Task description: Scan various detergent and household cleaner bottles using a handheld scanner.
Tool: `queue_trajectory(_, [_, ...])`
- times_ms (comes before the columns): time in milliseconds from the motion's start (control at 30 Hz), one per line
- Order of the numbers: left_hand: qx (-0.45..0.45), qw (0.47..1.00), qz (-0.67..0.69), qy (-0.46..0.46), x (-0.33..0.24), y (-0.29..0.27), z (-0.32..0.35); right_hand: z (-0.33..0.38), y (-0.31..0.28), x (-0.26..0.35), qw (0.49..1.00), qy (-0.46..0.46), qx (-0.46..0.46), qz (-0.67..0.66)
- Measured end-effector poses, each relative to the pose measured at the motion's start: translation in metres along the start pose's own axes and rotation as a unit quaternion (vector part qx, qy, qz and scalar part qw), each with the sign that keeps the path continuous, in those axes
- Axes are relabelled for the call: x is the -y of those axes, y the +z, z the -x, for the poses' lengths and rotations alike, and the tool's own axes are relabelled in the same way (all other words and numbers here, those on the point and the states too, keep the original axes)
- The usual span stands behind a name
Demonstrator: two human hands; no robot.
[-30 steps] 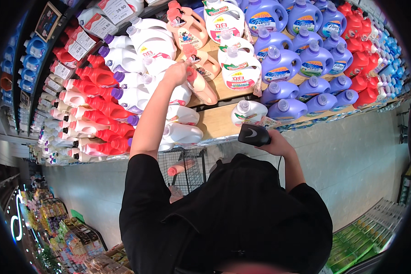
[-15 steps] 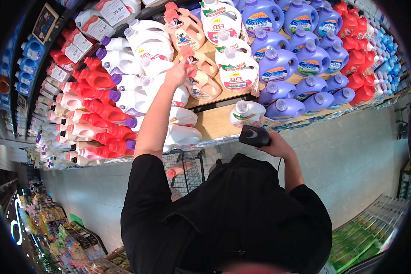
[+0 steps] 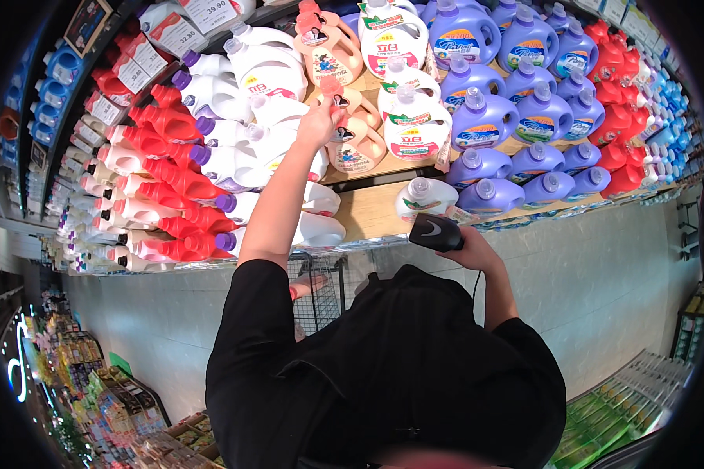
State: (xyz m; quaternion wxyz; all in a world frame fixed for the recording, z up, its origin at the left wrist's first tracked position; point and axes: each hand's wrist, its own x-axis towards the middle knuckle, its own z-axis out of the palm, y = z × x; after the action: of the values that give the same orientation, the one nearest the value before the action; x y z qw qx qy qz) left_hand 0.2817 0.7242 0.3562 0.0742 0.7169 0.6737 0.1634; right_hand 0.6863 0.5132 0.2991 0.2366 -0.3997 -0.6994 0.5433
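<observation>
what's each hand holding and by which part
Right hand grips a black handheld scanner by its rear. Left hand touches a peach bottle near its cap; grip unclear.

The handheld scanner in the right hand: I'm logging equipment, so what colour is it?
Black, with a light curved mark on top. The handheld scanner, gripped by the right hand, shows best in the head view.

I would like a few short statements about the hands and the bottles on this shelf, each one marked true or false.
1. The left hand touches a peach-coloured plastic detergent bottle on the shelf. True.
2. The right hand holds a red bottle. False: it holds a black handheld scanner.
3. The purple plastic jugs stand to the right of the peach-coloured bottle. True.
4. A white plastic bottle with a grey cap hangs from the ceiling. False: it stands on the wooden shelf board.
</observation>
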Motion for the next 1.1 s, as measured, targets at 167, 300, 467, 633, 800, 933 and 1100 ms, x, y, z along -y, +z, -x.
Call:
queue_trajectory(167, [0.012, 1.000, -0.013, -0.018, 0.006, -0.007, 0.014, -0.006, -0.002, 0.007, 1.000, -0.020, 0.012, -0.005])
queue_trajectory(300, [-0.109, 0.968, -0.200, 0.105, -0.021, -0.016, 0.055, -0.008, -0.008, 0.017, 0.999, -0.040, 0.000, 0.034])
queue_trajectory(467, [-0.151, 0.948, -0.199, 0.197, -0.043, -0.031, 0.111, -0.021, -0.009, 0.010, 0.995, -0.070, 0.042, 0.050])
queue_trajectory(633, [-0.040, 0.981, -0.140, 0.132, -0.046, 0.008, 0.206, -0.035, 0.003, 0.030, 0.995, -0.053, 0.072, 0.033])
queue_trajectory(800, [0.048, 0.987, -0.155, 0.021, -0.016, 0.054, 0.312, -0.056, 0.027, 0.021, 0.989, -0.008, 0.151, -0.009])
queue_trajectory(933, [0.241, 0.949, 0.018, -0.201, 0.039, 0.091, 0.385, -0.080, 0.054, 0.051, 0.975, -0.085, 0.173, 0.108])
queue_trajectory(1100, [0.354, 0.830, 0.082, -0.424, 0.116, 0.197, 0.550, -0.104, 0.109, 0.052, 0.974, -0.010, 0.214, 0.074])
